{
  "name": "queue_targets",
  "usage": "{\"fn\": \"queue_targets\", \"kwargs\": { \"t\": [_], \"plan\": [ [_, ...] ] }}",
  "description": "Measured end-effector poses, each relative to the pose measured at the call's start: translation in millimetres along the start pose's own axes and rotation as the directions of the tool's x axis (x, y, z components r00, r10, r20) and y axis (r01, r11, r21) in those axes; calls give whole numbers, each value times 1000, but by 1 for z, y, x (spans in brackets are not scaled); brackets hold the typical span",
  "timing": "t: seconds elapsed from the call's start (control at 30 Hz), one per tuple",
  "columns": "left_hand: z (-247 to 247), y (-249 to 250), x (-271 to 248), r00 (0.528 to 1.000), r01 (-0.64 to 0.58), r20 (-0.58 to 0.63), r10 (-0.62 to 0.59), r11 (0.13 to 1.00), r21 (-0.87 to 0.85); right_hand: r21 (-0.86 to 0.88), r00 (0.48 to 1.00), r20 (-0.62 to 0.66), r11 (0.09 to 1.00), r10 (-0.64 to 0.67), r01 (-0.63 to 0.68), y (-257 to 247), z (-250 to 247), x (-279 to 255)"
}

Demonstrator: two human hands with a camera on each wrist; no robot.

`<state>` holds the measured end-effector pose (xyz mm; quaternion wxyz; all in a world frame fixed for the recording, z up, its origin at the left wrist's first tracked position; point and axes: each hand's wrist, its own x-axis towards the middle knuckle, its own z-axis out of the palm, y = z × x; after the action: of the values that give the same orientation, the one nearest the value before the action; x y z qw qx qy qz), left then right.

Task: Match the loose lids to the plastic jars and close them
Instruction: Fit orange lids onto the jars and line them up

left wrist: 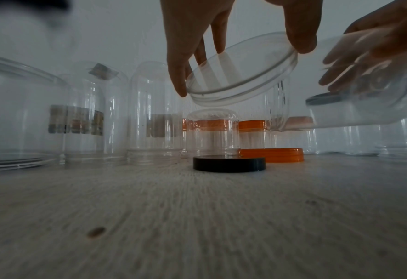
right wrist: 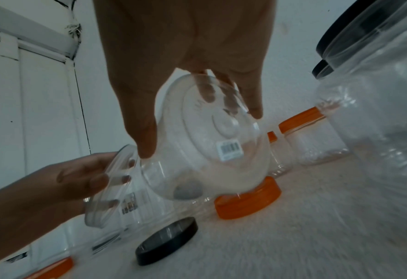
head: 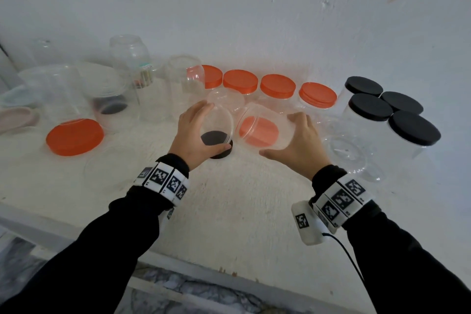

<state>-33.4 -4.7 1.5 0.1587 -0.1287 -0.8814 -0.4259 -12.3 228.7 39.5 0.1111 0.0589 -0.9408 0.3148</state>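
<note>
White table point(head: 229, 211): left hand point(head: 193, 132) pinches clear lid point(head: 219, 125), right hand point(head: 295, 145) grips barcode-stickered (digits unreadable) jar point(head: 262, 130).

The jar point(head: 263, 127) and lid point(head: 219, 122) held above the off-white speckled tabletop point(head: 229, 199) are clear. Beneath them lie a black lid point(left wrist: 229, 163) and an orange lid point(left wrist: 273, 154). Behind that orange lid stand orange-capped jars point(head: 277, 86); to their right, black-capped jars point(head: 370, 107). Black-and-white checkered markers cover the wristbands point(head: 163, 181).

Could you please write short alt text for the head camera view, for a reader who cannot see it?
Over a white table, the left hand holds a clear lid beside a tilted clear jar gripped by the right hand. Loose black and orange lids lie below; capped jars line the back.
</note>
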Motion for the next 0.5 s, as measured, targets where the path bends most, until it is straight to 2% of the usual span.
{"fn": "queue_targets", "kwargs": {
  "t": [0.5],
  "plan": [
    [0,-2,1,1000,-13,-23,13,1000,0,-224,994,83,973,76,-55,1,5,-11]
  ]
}}
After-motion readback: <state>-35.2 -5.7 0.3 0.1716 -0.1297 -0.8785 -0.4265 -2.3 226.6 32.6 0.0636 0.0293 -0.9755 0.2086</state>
